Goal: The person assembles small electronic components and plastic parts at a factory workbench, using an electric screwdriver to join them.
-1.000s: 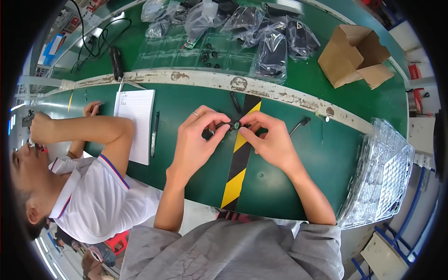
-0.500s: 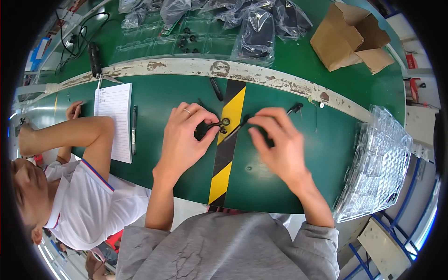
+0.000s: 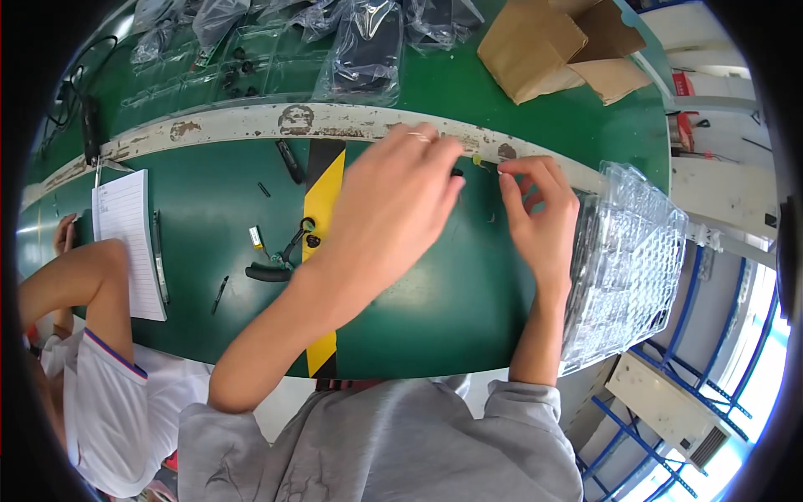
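Note:
My left hand [image 3: 393, 188] reaches across to the right, its bent fingers blurred. A small black piece [image 3: 457, 172] shows beside its fingertips; whether they grip it cannot be made out. My right hand [image 3: 542, 213] pinches a tiny white piece [image 3: 501, 172] between thumb and forefinger, close to a small yellow-green bit [image 3: 478, 159]. Left of the striped tape lies an opened black earpiece-like device [image 3: 284, 258] with a curved body and round ends. A small silver-and-yellow battery [image 3: 256, 238] is beside it, apparently joined by a wire.
A short black piece [image 3: 264, 190], a thick black pen-like object [image 3: 290, 161] and a thin black stick [image 3: 221, 294] lie on the green table. Clear plastic trays [image 3: 627, 268] are stacked at right. Beyond the white ledge stands a cardboard box [image 3: 535, 50]. A co-worker's arm [image 3: 71, 272] rests by a notebook [image 3: 130, 243].
The view has shifted right. My left hand has let go of the black device and swung right. My right hand has released the black stick and now pinches the white piece.

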The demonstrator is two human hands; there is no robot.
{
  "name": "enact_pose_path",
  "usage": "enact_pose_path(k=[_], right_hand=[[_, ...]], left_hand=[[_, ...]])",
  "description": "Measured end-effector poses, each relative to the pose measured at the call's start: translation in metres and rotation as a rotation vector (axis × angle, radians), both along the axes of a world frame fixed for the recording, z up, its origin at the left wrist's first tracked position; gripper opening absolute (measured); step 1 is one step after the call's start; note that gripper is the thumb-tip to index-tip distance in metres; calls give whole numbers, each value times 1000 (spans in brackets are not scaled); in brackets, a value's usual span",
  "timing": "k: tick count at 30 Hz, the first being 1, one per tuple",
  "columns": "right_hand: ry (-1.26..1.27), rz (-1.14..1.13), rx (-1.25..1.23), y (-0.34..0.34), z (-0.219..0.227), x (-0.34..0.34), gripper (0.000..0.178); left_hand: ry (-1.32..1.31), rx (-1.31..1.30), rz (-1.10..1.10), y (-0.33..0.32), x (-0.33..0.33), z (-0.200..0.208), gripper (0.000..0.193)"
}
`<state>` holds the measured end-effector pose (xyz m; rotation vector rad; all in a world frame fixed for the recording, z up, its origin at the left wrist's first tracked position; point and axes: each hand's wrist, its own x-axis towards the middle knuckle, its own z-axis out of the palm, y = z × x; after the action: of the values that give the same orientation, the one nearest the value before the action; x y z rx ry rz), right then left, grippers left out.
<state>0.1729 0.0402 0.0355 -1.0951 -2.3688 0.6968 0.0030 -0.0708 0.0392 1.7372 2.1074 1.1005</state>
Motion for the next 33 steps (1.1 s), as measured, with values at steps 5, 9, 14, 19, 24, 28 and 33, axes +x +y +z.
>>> enact_pose_path(k=[5, 9, 14, 19, 24, 28, 33], right_hand=[[32, 24, 178, 1, -17, -6, 11], [12, 54, 270, 0, -28, -11, 13], [-74, 117, 377, 2, -31, -16, 14], [-67, 135, 438, -6, -22, -18, 12], [784, 50, -916, -26, 0, -11, 11], [842, 62, -1385, -31, 12, -13, 16], [819, 62, -1622, -33, 1, -11, 19]], left_hand=[[155, -58, -92, 15, 17, -30, 23], [-183, -27, -96, 3, 8, -31, 25], [-1096, -79, -55, -13, -10, -27, 22], [-1262, -144, 16, -26, -14, -20, 27], [-1241, -40, -11, -32, -14, -12, 27], [-1047, 41, -59, -35, -15, -13, 28], [-483, 231, -115, -35, -19, -12, 35]])
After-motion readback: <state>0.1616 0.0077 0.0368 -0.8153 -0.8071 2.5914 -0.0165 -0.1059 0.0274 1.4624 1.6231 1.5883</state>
